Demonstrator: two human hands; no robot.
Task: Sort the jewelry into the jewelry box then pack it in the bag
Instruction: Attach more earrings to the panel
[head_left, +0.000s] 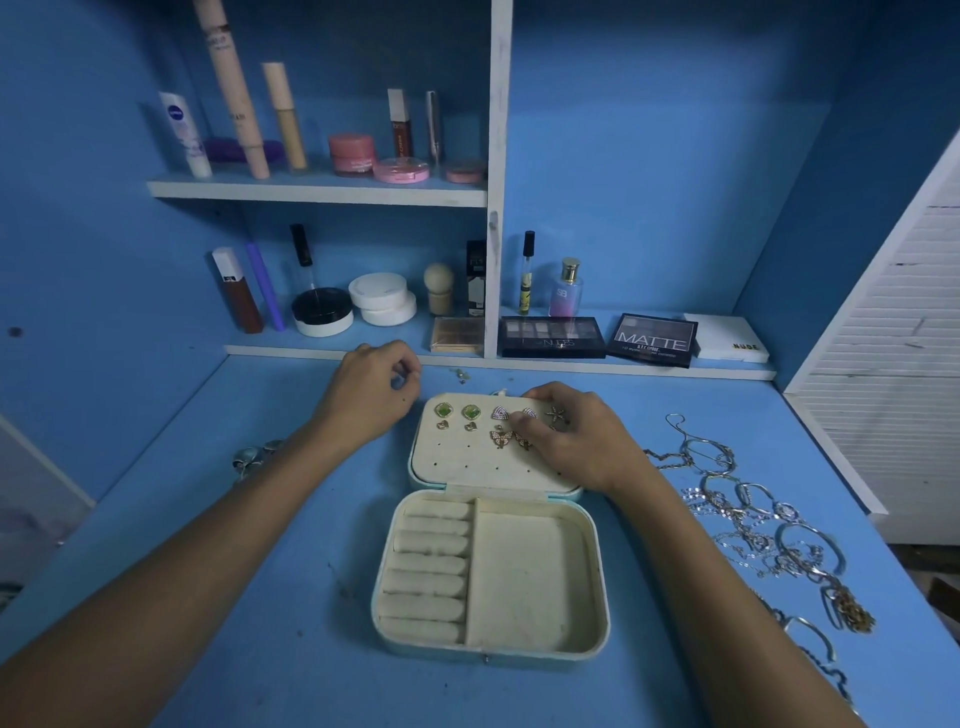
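The cream jewelry box (524, 577) lies open on the blue table, its ring rolls (426, 571) and side compartment empty. Its raised lid panel (467, 467) carries several earrings, among them a green pair (443, 410). My right hand (576, 436) rests on the lid, with its fingertips pinching an earring (522, 428) beside the butterfly-shaped ones. My left hand (371, 392) hovers at the lid's upper left corner with fingers curled, thumb against forefinger. Whether it holds anything tiny is unclear. A loose earring (460, 374) lies behind the box. No bag is in view.
A tangle of chains and bangles (753, 519) spreads along the table's right side. A few silvery pieces (254, 454) lie left of my left forearm. Shelves (322, 189) behind hold cosmetics and eyeshadow palettes (550, 338). A white slatted panel (883, 364) stands at right.
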